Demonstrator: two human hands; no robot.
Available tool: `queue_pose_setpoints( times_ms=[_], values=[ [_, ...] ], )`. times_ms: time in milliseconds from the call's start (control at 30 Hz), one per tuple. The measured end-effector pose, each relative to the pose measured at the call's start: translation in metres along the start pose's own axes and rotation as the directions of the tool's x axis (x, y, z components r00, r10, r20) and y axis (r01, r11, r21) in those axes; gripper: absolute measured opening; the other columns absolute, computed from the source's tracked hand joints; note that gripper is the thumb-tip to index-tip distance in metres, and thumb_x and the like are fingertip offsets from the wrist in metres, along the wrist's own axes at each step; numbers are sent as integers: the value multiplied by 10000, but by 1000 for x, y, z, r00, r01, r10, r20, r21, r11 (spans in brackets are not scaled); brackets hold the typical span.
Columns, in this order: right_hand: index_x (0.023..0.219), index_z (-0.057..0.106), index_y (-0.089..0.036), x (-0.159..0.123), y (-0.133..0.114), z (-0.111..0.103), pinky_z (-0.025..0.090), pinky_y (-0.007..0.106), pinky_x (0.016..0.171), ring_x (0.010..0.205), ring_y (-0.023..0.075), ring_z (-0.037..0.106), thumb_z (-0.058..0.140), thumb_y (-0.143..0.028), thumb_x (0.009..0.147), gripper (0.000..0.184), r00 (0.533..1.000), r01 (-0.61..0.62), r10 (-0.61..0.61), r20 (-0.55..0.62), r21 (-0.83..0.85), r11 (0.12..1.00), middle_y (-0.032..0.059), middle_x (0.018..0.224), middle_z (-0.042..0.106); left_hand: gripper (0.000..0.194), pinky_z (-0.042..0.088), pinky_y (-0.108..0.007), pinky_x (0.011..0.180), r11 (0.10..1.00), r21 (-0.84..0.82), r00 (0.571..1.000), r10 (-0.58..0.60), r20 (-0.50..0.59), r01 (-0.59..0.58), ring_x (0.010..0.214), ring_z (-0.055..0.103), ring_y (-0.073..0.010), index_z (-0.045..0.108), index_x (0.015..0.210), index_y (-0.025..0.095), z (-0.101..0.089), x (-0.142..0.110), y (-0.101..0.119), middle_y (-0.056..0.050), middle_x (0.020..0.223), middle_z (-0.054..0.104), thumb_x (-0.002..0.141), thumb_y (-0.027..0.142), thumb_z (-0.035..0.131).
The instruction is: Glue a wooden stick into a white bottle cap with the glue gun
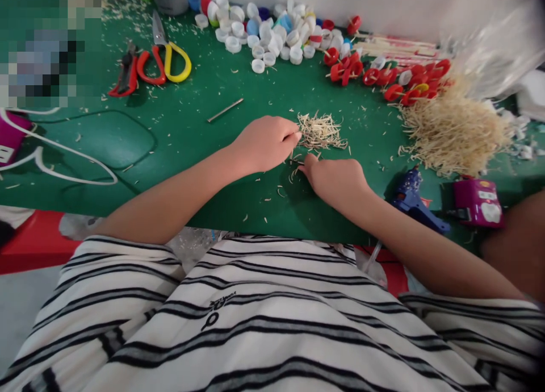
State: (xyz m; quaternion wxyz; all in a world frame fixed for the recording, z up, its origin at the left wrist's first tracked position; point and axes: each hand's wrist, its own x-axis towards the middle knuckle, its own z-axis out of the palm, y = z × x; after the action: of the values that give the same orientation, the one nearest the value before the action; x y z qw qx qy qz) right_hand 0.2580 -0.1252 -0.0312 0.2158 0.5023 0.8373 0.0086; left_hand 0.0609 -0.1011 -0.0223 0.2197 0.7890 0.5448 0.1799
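My left hand [267,143] is closed in a pinch at the left edge of a small heap of thin, pale, curled strips [321,132]. What its fingertips grip, if anything, is too small to make out. Just below the heap, my right hand [336,178] is closed, and a thin dark stick-like piece [295,162] pokes out from its fingertips toward the left. Few loose strips lie on the green table under both hands. A slim metal rod [225,110] rests to the upper left of my left hand, touched by neither hand.
Scissors [176,62] and red-handled pliers [126,74] lie at the back left. White and coloured bottle caps [268,37] spread along the back, with red caps on sticks [347,68] beside them. A larger strip pile [455,128], blue glue gun [415,199] and purple box [477,201] are at right.
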Motion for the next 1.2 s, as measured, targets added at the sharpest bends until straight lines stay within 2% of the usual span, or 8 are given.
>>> queue_pose_setpoints(
  times_ms=[233, 533, 733, 1033, 1200],
  values=[
    [1338, 646, -154, 2, 1, -8, 368, 330, 698, 867, 331, 796, 212, -452, 1174, 552, 998, -20, 21, -57, 10, 1000, 192, 950, 824, 446, 256, -368, 637, 1000, 1, 999, -31, -44, 31, 557, 333, -143, 331, 625, 226, 6, 6, -2, 10, 561, 385, 1036, 234, 503],
    [1368, 643, -142, 6, 0, -10, 414, 347, 677, 914, 368, 806, 247, -429, 1166, 529, 1000, -2, 2, -16, 27, 1000, 219, 957, 822, 451, 260, -375, 648, 998, -31, 997, -62, -41, 60, 575, 348, -153, 336, 614, 230, 7, 11, -6, 4, 569, 379, 1035, 215, 497],
    [1364, 640, -123, 1, -7, -3, 399, 332, 648, 942, 358, 817, 226, -412, 1172, 540, 999, -37, 37, 1, 54, 998, 207, 944, 822, 472, 231, -387, 634, 998, -28, 997, -62, -35, 61, 567, 333, -145, 305, 604, 230, 5, 8, -5, 6, 561, 370, 1030, 201, 506],
    [1398, 637, -124, 1, -3, -10, 385, 343, 623, 933, 362, 812, 227, -421, 1161, 560, 999, -3, 2, 47, 15, 1000, 218, 962, 825, 451, 312, -383, 682, 998, -40, 998, -53, -22, 52, 614, 397, -185, 327, 612, 247, 4, 6, -8, -6, 575, 385, 1036, 233, 481],
    [1392, 642, -129, -1, 2, -11, 377, 342, 619, 905, 354, 806, 242, -413, 1162, 542, 997, 26, -27, 71, 12, 1000, 211, 970, 827, 442, 276, -381, 643, 999, -16, 999, -40, -16, 39, 580, 362, -170, 300, 635, 247, 3, 5, -6, 3, 582, 391, 1039, 220, 479]
  ],
)
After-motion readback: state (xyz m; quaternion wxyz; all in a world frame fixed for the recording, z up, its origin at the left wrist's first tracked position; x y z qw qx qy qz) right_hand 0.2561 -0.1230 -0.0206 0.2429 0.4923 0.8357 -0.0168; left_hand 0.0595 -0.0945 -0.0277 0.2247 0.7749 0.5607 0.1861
